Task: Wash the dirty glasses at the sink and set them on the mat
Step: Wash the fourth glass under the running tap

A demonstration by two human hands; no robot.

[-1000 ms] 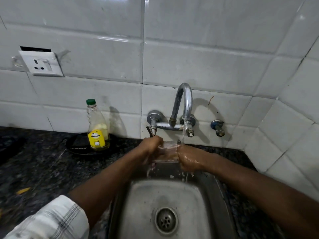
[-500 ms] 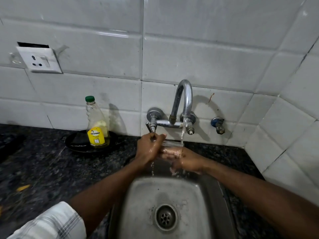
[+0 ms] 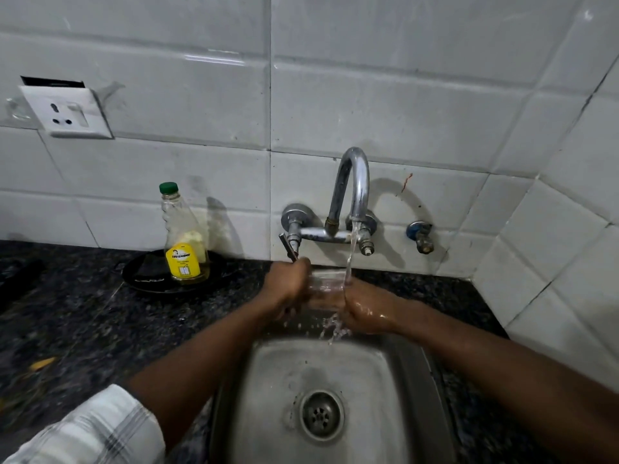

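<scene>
- Your left hand (image 3: 287,285) has its fingers curled round one end of the glass (image 3: 326,287).
- Your right hand (image 3: 366,311), wet, clasps the other end.
- The glass lies between your fingers, under the tap (image 3: 351,195) stream, over the sink (image 3: 268,396).

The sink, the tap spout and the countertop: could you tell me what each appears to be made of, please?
Sink: probably stainless steel, dull brushed grey with soft reflections. Tap spout: chromed metal, going by its bright mirror-like highlights. Countertop: seemingly polished dark granite, black with pale speckles.
</scene>
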